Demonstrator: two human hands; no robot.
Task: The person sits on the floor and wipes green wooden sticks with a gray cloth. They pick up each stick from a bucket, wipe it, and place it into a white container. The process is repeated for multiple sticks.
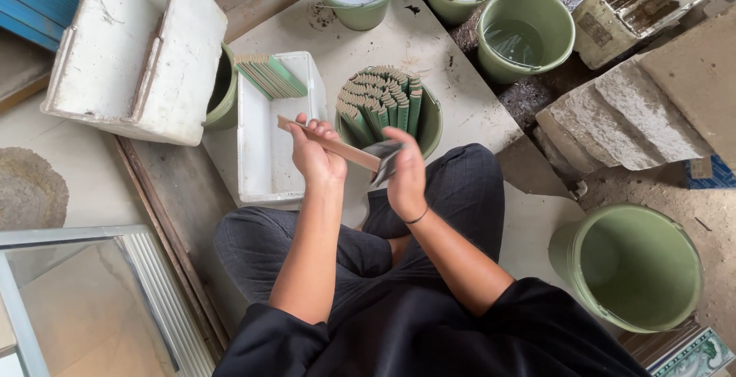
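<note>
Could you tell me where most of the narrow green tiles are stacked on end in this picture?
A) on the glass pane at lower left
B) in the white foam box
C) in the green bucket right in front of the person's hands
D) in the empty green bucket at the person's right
C: the green bucket just beyond the left hand and right hand is packed with narrow green tiles standing on end; the white foam box holds only a small leaning stack.

Narrow tan tile [330,144], tilted, in hands
</note>
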